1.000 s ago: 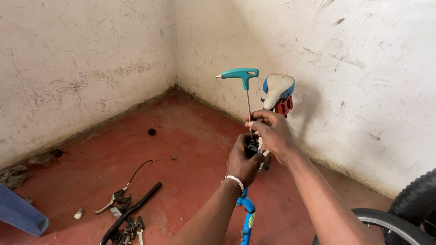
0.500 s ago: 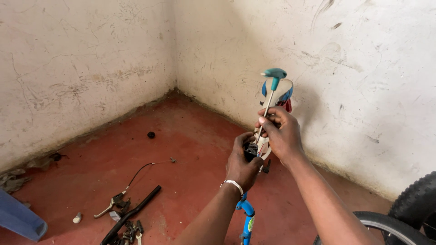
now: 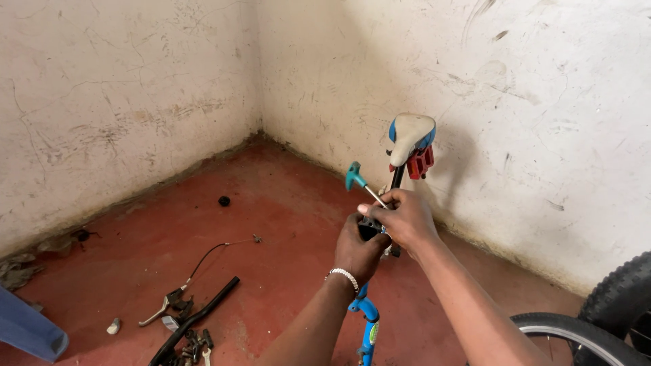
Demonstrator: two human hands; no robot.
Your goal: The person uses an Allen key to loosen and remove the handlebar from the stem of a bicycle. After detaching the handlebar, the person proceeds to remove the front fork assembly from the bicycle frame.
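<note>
The left hand [image 3: 358, 245] is clenched around a black clamp [image 3: 369, 229] atop a blue bike frame [image 3: 366, 324]. The right hand [image 3: 400, 218] pinches a teal T-handle hex key [image 3: 358, 179], tilted left. Just beyond stands a white saddle [image 3: 411, 137], near the wall [image 3: 542, 102]. Open red floor [image 3: 285, 224] lies left; 2 tyres [image 3: 597, 325] crowd the right edge.
</note>
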